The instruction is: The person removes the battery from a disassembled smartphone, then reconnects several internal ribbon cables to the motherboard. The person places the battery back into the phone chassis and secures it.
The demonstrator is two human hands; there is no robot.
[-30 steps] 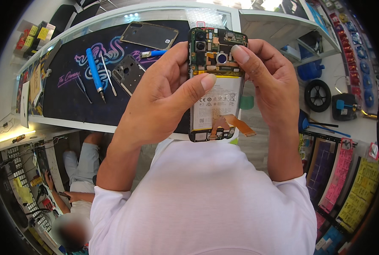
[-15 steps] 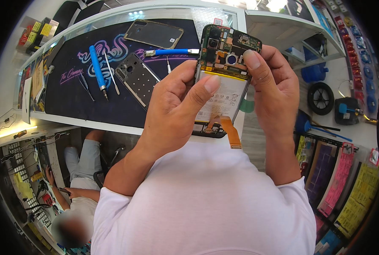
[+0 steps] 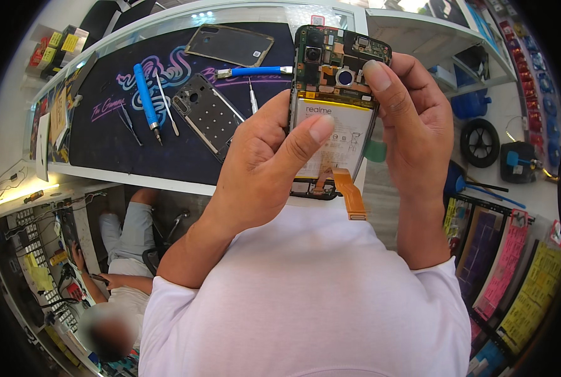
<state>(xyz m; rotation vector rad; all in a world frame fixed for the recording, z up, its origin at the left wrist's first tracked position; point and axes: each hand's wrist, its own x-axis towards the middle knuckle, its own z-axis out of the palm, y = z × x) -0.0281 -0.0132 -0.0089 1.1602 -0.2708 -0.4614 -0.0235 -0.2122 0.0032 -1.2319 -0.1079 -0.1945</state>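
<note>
Both my hands hold an opened smartphone (image 3: 337,119), its inside facing up, in front of my chest. My left hand (image 3: 261,157) grips its left edge, with the thumb lying over the white battery (image 3: 323,112). At the upper right edge my right hand (image 3: 412,107) clasps the phone, thumb tip beside the green circuit board (image 3: 349,53). An orange flex cable (image 3: 351,195) hangs free past the lower end. A green tab (image 3: 375,151) sticks out on the right side. The phone's underside is hidden.
On the dark mat (image 3: 98,144) lie a blue screwdriver (image 3: 147,100), a metal spudger (image 3: 166,103), tweezers (image 3: 129,125), a perforated phone mid-frame (image 3: 208,116), a back cover (image 3: 230,45), a blue-handled tool (image 3: 255,72) and a slim screwdriver (image 3: 253,95). A seated person (image 3: 129,251) is at the lower left.
The phone has tipped slightly, so more of the battery shows beside my left thumb. My right hand has shifted a little to the right. Both hands keep their hold.
</note>
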